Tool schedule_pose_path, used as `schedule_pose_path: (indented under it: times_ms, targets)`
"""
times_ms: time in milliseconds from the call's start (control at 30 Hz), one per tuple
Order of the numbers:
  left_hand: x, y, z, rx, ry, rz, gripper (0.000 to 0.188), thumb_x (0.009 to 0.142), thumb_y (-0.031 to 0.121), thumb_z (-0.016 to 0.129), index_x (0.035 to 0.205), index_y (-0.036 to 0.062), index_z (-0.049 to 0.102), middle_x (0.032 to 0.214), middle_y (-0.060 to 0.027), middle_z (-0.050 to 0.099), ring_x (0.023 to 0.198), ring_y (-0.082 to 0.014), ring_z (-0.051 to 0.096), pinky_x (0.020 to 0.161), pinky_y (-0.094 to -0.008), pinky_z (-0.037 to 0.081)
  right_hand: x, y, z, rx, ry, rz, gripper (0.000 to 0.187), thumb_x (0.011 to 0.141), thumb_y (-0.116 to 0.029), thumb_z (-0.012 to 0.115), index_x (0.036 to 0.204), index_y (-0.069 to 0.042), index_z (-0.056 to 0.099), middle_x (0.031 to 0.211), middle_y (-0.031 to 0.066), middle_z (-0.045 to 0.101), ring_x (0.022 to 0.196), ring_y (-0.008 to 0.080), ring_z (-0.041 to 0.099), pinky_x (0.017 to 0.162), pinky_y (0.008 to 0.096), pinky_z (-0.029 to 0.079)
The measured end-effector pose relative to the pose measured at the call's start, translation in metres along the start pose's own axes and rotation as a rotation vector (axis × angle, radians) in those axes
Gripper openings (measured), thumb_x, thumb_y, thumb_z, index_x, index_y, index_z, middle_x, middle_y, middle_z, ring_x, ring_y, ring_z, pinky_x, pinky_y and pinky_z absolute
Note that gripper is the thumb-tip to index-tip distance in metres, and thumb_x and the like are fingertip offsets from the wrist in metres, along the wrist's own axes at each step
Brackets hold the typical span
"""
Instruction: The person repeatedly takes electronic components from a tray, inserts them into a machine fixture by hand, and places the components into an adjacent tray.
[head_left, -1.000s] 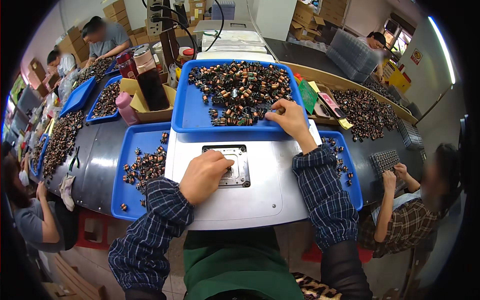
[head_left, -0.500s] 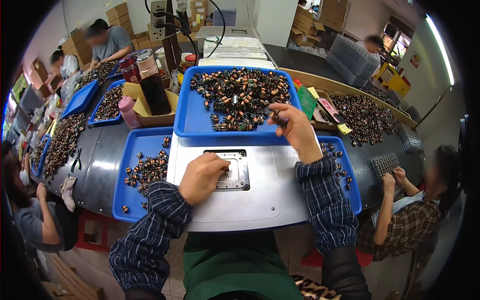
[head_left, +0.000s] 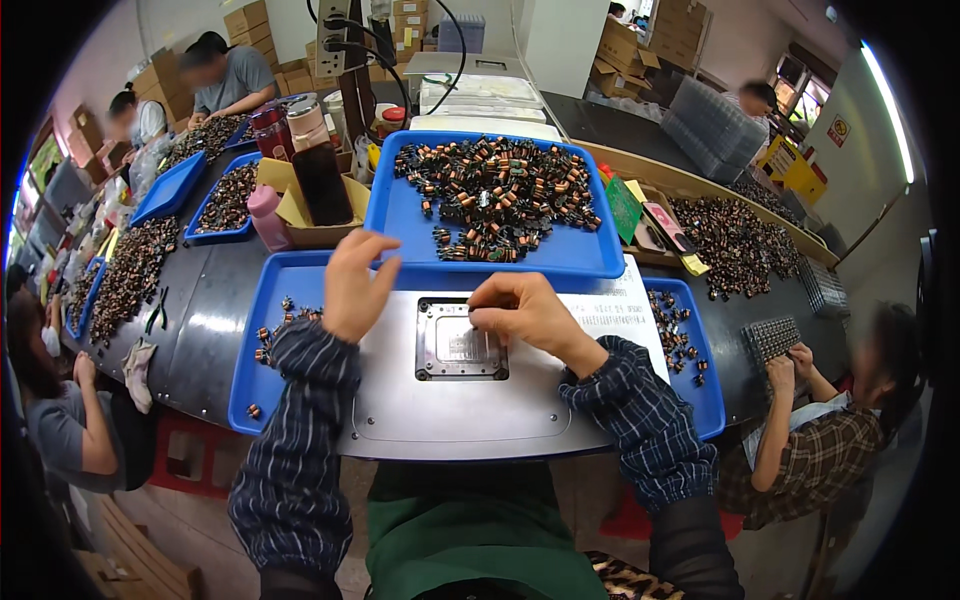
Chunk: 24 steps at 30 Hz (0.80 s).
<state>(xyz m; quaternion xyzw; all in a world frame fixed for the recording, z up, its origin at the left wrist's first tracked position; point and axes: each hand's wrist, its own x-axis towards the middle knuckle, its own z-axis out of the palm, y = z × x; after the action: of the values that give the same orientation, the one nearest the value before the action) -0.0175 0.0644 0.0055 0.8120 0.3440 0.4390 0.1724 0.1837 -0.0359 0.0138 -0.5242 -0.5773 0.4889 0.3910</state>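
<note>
My right hand (head_left: 530, 318) is over the square recessed fixture (head_left: 462, 372) in the silver metal panel (head_left: 460, 415), thumb and fingers pinched at its upper right part. Whatever sits between those fingertips is hidden. My left hand (head_left: 358, 288) is raised at the front left corner of the heaped blue tray (head_left: 398, 262), fingers apart, with nothing visible in it. Small copper-wound coils (head_left: 500, 185) with dark cores fill much of that tray. Fewer coils (head_left: 264, 350) lie in the lower left blue tray (head_left: 245, 390), partly hidden by my left sleeve.
Another blue tray (head_left: 708, 400) with coils is at the right. A box with a phone (head_left: 322, 186) and a pink bottle (head_left: 266, 217) stand at the left. More coil heaps (head_left: 740, 245) line the bench. Co-workers sit on both sides; one at right handles a gridded tray (head_left: 770, 342).
My right hand, which held a coil over the heaped tray, has come down to the fixture. My left hand has left the fixture, moving up and left, and its fingers have spread.
</note>
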Motion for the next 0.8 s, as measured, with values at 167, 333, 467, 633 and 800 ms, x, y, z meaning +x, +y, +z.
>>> schedule_pose_path:
  times_ms: [167,333,467,633,800]
  targets:
    - [0.035,-0.010,0.049,0.161,-0.089,0.009,0.015,0.076,0.011,0.056,0.087,0.0041,0.063,0.082,-0.0105,0.059,0.073,-0.0232,0.056,0.065,-0.0307,0.044,0.003,0.012,0.011,-0.289,0.004,-0.358,0.022,0.071,0.000,0.061,0.093,-0.001,0.060,0.079,0.0057,0.056,0.070,0.0129,0.055,0.059,0.0238,0.045]
    - [0.042,-0.005,0.060,0.129,-0.179,-0.099,0.017,0.071,0.012,0.061,0.087,0.0054,0.064,0.082,-0.0115,0.060,0.074,-0.0245,0.057,0.067,-0.0348,0.044,0.002,0.012,0.019,-0.597,-0.057,-0.519,0.023,0.068,0.002,0.061,0.090,-0.003,0.058,0.079,0.0100,0.052,0.073,0.0258,0.053,0.066,0.0321,0.043]
    - [0.045,-0.010,0.047,0.061,-0.353,-0.132,0.019,0.070,0.009,0.062,0.089,0.0036,0.062,0.082,-0.0087,0.055,0.067,-0.0203,0.055,0.065,-0.0288,0.044,0.002,0.012,0.023,-0.652,-0.071,-0.552,0.022,0.066,0.003,0.060,0.088,-0.003,0.058,0.077,0.0110,0.050,0.073,0.0276,0.051,0.065,0.0342,0.042]
    - [0.030,0.003,0.037,-0.172,-0.126,-0.049,0.019,0.070,0.004,0.062,0.089,0.0030,0.061,0.080,-0.0067,0.055,0.070,-0.0159,0.054,0.064,-0.0261,0.043,0.002,0.011,0.021,-0.609,-0.020,-0.539,0.022,0.065,0.002,0.061,0.086,-0.003,0.059,0.074,0.0090,0.052,0.068,0.0234,0.052,0.060,0.0317,0.043]
    - [-0.006,0.031,0.014,-0.320,-0.103,-0.101,0.018,0.070,0.001,0.061,0.088,0.0027,0.061,0.079,-0.0076,0.056,0.065,-0.0157,0.053,0.060,-0.0255,0.044,0.017,0.006,-0.036,0.480,0.149,-0.142,0.015,0.076,-0.006,0.053,0.090,-0.001,0.055,0.070,0.0065,0.056,0.050,0.0108,0.052,0.041,0.0226,0.039]
